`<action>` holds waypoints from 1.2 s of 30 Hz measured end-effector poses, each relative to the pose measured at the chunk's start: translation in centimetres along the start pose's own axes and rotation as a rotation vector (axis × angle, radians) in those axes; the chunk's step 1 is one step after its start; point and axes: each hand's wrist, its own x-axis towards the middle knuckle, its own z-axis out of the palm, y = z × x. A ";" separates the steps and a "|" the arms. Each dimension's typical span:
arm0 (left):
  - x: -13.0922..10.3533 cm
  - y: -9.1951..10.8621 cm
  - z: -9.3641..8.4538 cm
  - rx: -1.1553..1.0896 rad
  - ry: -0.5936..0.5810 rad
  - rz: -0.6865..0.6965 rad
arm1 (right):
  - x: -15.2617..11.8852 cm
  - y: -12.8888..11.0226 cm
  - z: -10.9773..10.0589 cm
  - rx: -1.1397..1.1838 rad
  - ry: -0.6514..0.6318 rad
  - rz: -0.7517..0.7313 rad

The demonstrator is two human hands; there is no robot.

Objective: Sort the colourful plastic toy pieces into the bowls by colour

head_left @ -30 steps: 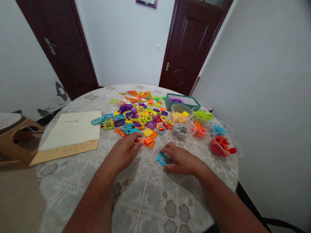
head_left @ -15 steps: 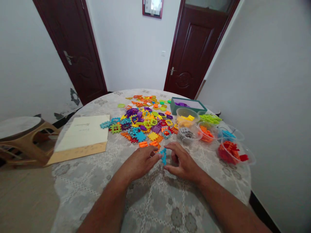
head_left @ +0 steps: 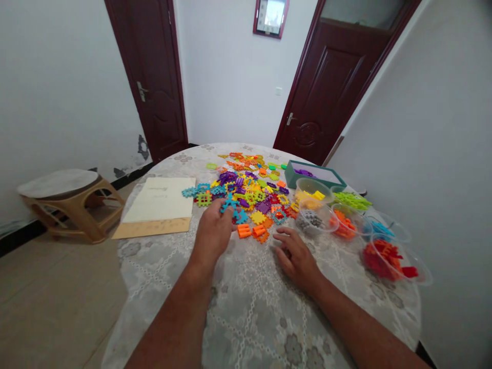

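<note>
My left hand (head_left: 213,229) is at the near left edge of a mixed pile of plastic building pieces (head_left: 250,190). A blue notched building piece (head_left: 229,202) sticks up from its closed thumb and fingers, in front of the pile. To the right, my right hand (head_left: 296,260) rests low over the tablecloth with its fingers apart and nothing in it. Between the hands lie orange ribbed pieces (head_left: 244,231) and a yellow square piece (head_left: 258,218). Part of the blue piece is hidden by my left fingers.
Clear tubs hold yellow (head_left: 307,199), grey (head_left: 310,220), orange (head_left: 343,225), blue (head_left: 380,228) and red pieces (head_left: 384,259) on the right. Behind them stands a green box (head_left: 294,179) with purple pieces. A paper sheet on a board (head_left: 161,202) lies left; a stool (head_left: 77,205) stands beyond.
My left hand has moved forward to the pile with the blue piece. My right hand has come away from that piece and opened. The view has swung left.
</note>
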 end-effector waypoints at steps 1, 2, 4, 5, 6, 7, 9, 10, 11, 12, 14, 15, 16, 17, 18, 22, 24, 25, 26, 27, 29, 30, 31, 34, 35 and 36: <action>0.2 0.2 -0.1 -0.225 0.065 -0.040 | 0.4 0.0 0.0 -0.022 -0.023 -0.002; 0.3 0.4 -0.1 -0.433 0.118 -0.068 | 1.0 -0.2 -0.1 -0.043 -0.049 -0.012; 0.4 0.7 -0.2 -0.739 0.187 -0.102 | 2.6 -0.8 -0.2 -0.082 -0.096 -0.053; 0.4 0.8 -0.2 -0.834 0.205 -0.115 | 3.7 -1.2 -0.2 -0.098 -0.113 -0.081; 0.5 0.7 -0.3 -0.899 0.215 -0.127 | 4.9 -1.6 0.0 -0.111 -0.125 -0.108; 0.6 0.6 -0.4 -0.943 0.224 -0.140 | 6.1 -2.0 0.2 -0.120 -0.140 -0.133; 0.9 0.3 -0.7 -0.994 0.242 -0.170 | 8.6 -2.7 1.3 -0.133 -0.168 -0.164; 1.1 0.1 -0.8 -1.008 0.252 -0.189 | 9.8 -3.0 2.0 -0.140 -0.185 -0.169; 1.2 0.0 -1.0 -1.019 0.268 -0.209 | 10.9 -3.2 2.8 -0.151 -0.207 -0.168; 1.4 -0.2 -1.1 -1.029 0.284 -0.224 | 11.8 -3.4 3.6 -0.171 -0.232 -0.161; 1.6 -0.3 -1.4 -1.046 0.313 -0.236 | 13.3 -3.8 5.2 -0.232 -0.296 -0.134; 1.6 -0.3 -1.5 -1.054 0.324 -0.235 | 13.9 -4.1 5.8 -0.271 -0.331 -0.117; 1.6 -0.2 -1.6 -1.061 0.334 -0.231 | 14.4 -4.3 6.4 -0.312 -0.366 -0.100; 1.6 -0.2 -1.7 -1.067 0.345 -0.228 | 14.7 -4.6 6.9 -0.354 -0.394 -0.081; 1.5 0.0 -1.7 -1.070 0.357 -0.227 | 15.0 -4.9 7.2 -0.394 -0.414 -0.061; 1.4 0.2 -1.9 -1.063 0.370 -0.224 | 15.2 -5.6 7.2 -0.507 -0.447 -0.015; 1.4 0.1 -1.9 -1.055 0.353 -0.223 | 14.8 -5.6 6.5 -0.523 -0.471 -0.029; 1.4 0.1 -1.8 -1.055 0.344 -0.222 | 14.4 -5.5 6.1 -0.526 -0.485 -0.037; 1.4 0.0 -1.8 -1.059 0.337 -0.221 | 14.0 -5.3 5.6 -0.526 -0.495 -0.044; 1.3 0.0 -1.7 -1.063 0.330 -0.220 | 13.5 -5.0 5.2 -0.524 -0.499 -0.046; 1.3 0.0 -1.6 -1.065 0.317 -0.224 | 12.2 -4.2 4.3 -0.504 -0.489 -0.037; 1.3 0.0 -1.5 -1.060 0.311 -0.228 | 11.5 -3.8 4.0 -0.476 -0.472 -0.034; 1.2 0.0 -1.4 -1.051 0.303 -0.232 | 10.8 -3.3 3.7 -0.434 -0.448 -0.033; 1.1 0.0 -1.1 -1.033 0.271 -0.244 | 8.9 -1.9 2.8 -0.258 -0.315 -0.030; 1.0 0.0 -1.1 -1.034 0.256 -0.249 | 8.4 -1.5 2.6 -0.195 -0.261 -0.015; 1.0 0.0 -1.0 -1.038 0.240 -0.257 | 8.1 -1.3 2.4 -0.133 -0.212 0.015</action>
